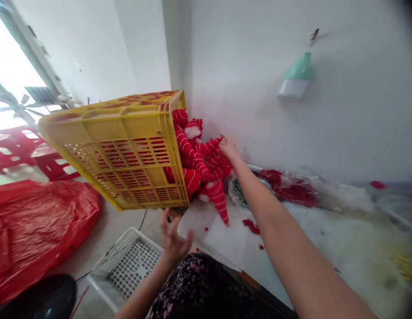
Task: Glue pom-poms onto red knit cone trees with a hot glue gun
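While the left hand (175, 243) has its grip spread wide, thumb and fingers apart and blurred, just beneath the lower edge of a yellow crate (99, 128), the right hand (228, 147) has its grip drawn together, thumb and fingers pinching the tip of a red striped piece (210, 146). Whether the left fingertips touch the crate, I cannot tell.

At far left a crumpled red plastic sheet (42, 230) lies spread out, and a white basket (135, 266) sits low, left of the left hand. The crate is tipped on its side, red showing through its slots, its mouth facing right. From that mouth red pieces (192, 175) heap out onto the bench (219, 241); they are soft, tapering and lined with dashed white stripes, and white stuffing shows at some of their ends. A red cone (219, 206) lies at the front of the heap, its point toward the wearer.

The left forearm rises from the bottom edge, palm turned up; the right arm stretches diagonally from the lower right corner, reaching over the bench to the heap.
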Demonstrator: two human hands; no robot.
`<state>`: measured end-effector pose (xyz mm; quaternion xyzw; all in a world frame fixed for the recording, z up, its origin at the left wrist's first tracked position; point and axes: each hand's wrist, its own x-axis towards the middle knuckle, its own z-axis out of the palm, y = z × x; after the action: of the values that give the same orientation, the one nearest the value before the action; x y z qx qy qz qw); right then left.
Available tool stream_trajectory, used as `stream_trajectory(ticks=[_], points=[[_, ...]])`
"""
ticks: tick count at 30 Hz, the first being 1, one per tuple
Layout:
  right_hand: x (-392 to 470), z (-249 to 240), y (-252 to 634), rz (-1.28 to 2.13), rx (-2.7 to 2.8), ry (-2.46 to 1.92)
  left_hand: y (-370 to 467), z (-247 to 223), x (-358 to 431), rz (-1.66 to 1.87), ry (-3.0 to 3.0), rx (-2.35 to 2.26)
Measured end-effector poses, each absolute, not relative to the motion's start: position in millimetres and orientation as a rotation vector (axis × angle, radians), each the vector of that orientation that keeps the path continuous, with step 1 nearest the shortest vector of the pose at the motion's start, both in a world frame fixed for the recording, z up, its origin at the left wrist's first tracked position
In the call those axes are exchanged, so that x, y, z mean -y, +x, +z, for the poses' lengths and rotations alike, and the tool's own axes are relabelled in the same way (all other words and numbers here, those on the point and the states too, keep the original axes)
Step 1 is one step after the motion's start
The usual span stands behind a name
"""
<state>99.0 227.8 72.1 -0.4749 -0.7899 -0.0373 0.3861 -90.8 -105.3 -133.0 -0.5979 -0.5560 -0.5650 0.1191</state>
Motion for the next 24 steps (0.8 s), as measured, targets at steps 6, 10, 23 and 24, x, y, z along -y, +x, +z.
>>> stream_trajectory(ticks=[6,10,23,24], points=[[-164.2,70.5,133.3,-0.069,1.861,-1.294,-4.5,-108.7,29.6,-0.742,-2.503,1.79],[-95.5,52.2,175.7,-0.073,2.216,-1.277,-9.3,-98.6,-19.8,-0.608,-2.626,1.909],[-16.6,-47.8,180.9,0.199,2.355,-1.517,-48.0,-121.0,40.2,-1.514,-2.403,1.711],[-12.8,-43.7,182.3,0.192,2.315,-1.509,-53.0,-135.6,70.5,-1.692,-2.176,1.826]])
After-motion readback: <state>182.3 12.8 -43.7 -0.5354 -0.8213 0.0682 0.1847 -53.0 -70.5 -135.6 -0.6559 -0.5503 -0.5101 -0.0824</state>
